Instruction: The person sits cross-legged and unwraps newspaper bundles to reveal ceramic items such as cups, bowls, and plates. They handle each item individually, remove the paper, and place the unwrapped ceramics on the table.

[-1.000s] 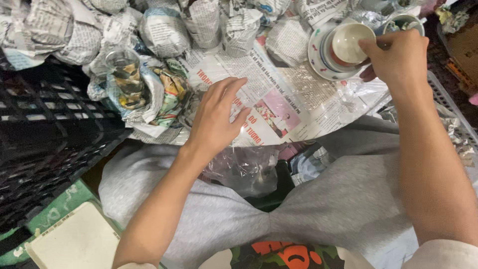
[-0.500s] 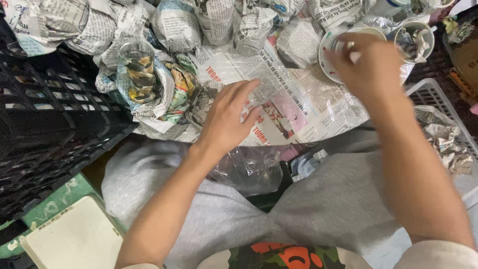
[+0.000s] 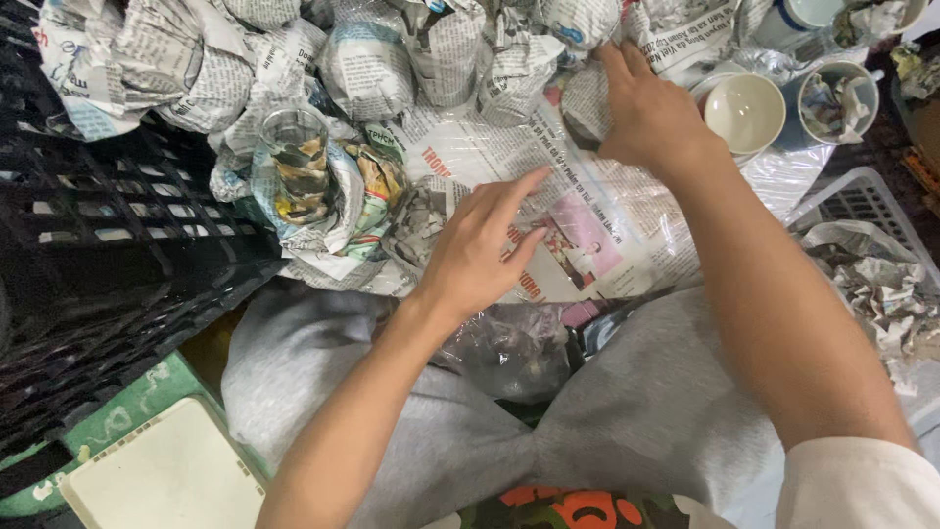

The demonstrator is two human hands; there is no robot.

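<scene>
Newspaper sheet point(image 3: 587, 245), flat on the lap: left hand point(image 3: 480, 255) spread open upon it. Right hand point(image 3: 651, 113) at the sheet's far edge, seemingly gripping a wrapped bundle point(image 3: 587, 98). Step: wrapping. Next needs a fold.

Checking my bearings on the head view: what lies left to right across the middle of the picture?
Black crate → glass in newspaper → left hand → right hand → cream cup → paper-stuffed cup.
</scene>
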